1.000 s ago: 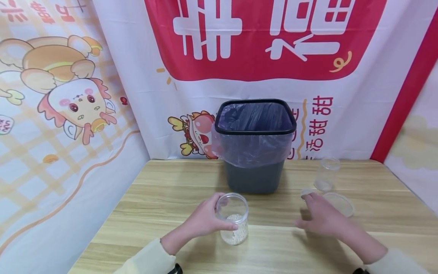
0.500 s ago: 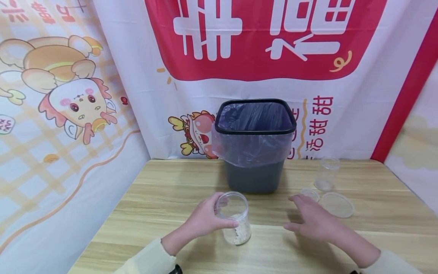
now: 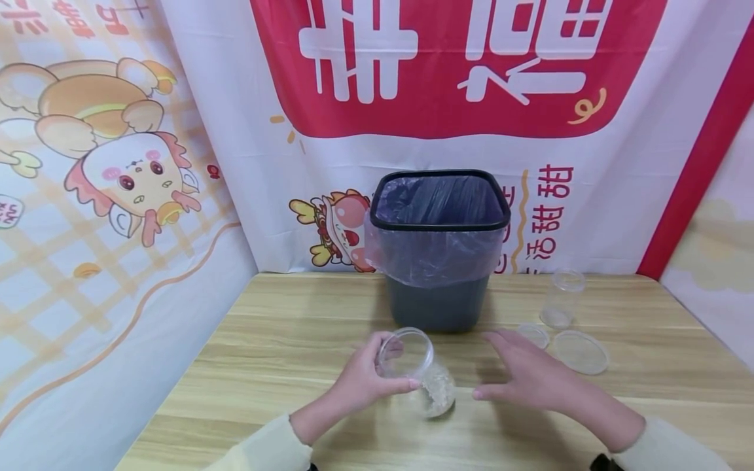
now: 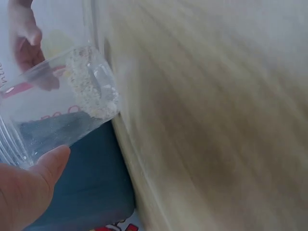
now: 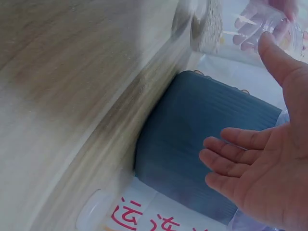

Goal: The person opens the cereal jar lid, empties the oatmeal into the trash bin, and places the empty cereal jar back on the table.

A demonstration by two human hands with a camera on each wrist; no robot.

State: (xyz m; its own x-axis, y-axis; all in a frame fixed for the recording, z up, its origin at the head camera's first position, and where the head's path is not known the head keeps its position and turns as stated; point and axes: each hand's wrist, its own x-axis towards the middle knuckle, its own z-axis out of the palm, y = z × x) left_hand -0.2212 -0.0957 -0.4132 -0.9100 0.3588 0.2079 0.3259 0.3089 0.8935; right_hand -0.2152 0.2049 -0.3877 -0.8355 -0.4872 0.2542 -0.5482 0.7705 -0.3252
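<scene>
My left hand [image 3: 365,376] grips a clear plastic jar [image 3: 406,353] near its mouth, thumb across the near side. The jar has no lid on and leans, its base swung out to the right. White grains [image 3: 440,391] lie in its bottom. In the left wrist view, the thumb [image 4: 53,161] presses the jar wall and the grains bank up toward the base. To the right of the jar, my right hand [image 3: 524,376] hovers over the table with nothing in it. Its fingers [image 5: 231,159] are spread and relaxed in the right wrist view, apart from the jar.
A dark bin [image 3: 436,304] with a plastic liner stands at the back middle of the wooden table [image 3: 277,320]. Right of it are a taller clear jar [image 3: 562,301], a small clear lid [image 3: 534,335] and a larger lid [image 3: 581,352]. Printed cloth hangs behind.
The jar has gone from nearly upright to leaning, its base moving right and the grains shifting with it. My right hand has moved left, away from the lids toward the jar.
</scene>
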